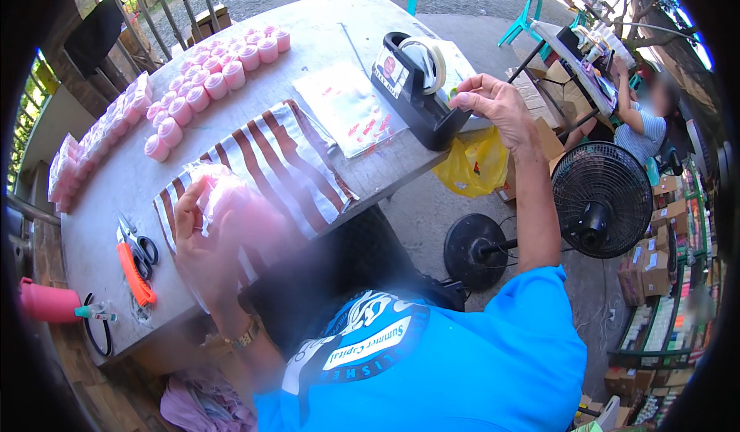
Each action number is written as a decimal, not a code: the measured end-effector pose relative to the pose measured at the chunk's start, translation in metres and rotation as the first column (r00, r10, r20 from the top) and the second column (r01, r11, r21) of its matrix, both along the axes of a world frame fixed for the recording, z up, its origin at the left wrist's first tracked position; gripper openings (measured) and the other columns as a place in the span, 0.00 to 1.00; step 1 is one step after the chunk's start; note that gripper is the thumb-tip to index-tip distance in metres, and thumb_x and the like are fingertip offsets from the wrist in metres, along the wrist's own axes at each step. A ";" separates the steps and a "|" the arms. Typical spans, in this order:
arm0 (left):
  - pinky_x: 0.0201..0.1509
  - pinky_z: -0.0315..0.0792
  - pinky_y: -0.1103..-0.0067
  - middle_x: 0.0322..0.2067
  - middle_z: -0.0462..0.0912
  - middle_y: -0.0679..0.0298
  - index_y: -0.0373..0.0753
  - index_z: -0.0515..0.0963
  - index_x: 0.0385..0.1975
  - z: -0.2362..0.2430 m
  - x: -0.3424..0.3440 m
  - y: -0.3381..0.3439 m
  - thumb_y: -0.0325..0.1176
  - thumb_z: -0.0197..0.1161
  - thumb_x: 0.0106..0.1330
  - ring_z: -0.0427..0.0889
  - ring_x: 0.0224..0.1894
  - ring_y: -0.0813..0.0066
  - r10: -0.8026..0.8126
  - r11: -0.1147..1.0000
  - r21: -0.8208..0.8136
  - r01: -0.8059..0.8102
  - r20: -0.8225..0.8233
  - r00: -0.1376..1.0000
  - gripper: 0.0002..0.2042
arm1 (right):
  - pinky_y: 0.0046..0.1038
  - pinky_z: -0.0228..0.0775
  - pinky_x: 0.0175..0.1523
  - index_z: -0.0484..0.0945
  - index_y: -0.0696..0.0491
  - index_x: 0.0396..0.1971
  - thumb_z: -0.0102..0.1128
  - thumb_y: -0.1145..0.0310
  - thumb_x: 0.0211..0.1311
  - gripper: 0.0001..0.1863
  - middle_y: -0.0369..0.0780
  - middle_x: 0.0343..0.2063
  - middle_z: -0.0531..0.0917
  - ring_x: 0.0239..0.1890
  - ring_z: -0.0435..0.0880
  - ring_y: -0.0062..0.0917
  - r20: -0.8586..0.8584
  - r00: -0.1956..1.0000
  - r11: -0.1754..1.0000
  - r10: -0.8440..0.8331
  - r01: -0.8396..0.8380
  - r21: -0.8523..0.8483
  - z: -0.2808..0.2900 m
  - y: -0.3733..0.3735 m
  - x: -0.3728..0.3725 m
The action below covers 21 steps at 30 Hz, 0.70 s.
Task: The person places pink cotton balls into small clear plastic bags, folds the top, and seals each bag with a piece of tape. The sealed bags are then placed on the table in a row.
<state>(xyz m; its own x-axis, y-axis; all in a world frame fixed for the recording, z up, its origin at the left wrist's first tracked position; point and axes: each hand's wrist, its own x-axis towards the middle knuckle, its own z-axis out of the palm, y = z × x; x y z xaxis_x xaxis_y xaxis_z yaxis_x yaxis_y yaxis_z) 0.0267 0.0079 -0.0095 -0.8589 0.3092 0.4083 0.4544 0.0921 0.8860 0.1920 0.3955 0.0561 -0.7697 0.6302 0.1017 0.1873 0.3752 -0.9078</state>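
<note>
Head view: the left hand [208, 247], blurred, has its fingers curled around a pink bundle in clear, crinkly plastic [222, 189], gripping it above the brown-and-white striped cloth [266, 158] at the near side of the pale, smooth-topped table [331, 27]. Across to the right hand [501, 116]: thumb and forefinger come close together at the front end of the black plastic tape dispenser [439, 127], beside its cream tape roll [441, 66]; whether tape sits between those fingertips, I cannot tell. Good technique here, I'd judge, means a light, steady left grip that keeps the plastic gathered without crushing the bundle, while the right takes only the edge of a strip and tears it cleanly down against the cutter, so the sticky face stays untouched. Watch the loose plastic; it could catch on tape. Beyond the cloth stand rows of small, round pink tubs [214, 85], apart from both hands.
</note>
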 end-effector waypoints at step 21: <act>0.56 0.74 0.78 0.53 0.78 0.59 0.35 0.69 0.61 0.007 0.006 0.008 0.31 0.63 0.67 0.79 0.51 0.76 -0.006 0.999 0.051 0.004 0.045 0.999 0.24 | 0.15 0.70 0.46 0.78 0.60 0.51 0.63 0.78 0.61 0.17 0.30 0.28 0.79 0.33 0.78 0.11 -0.202 0.973 0.994 -0.109 0.101 -0.049 -0.038 -0.025 0.069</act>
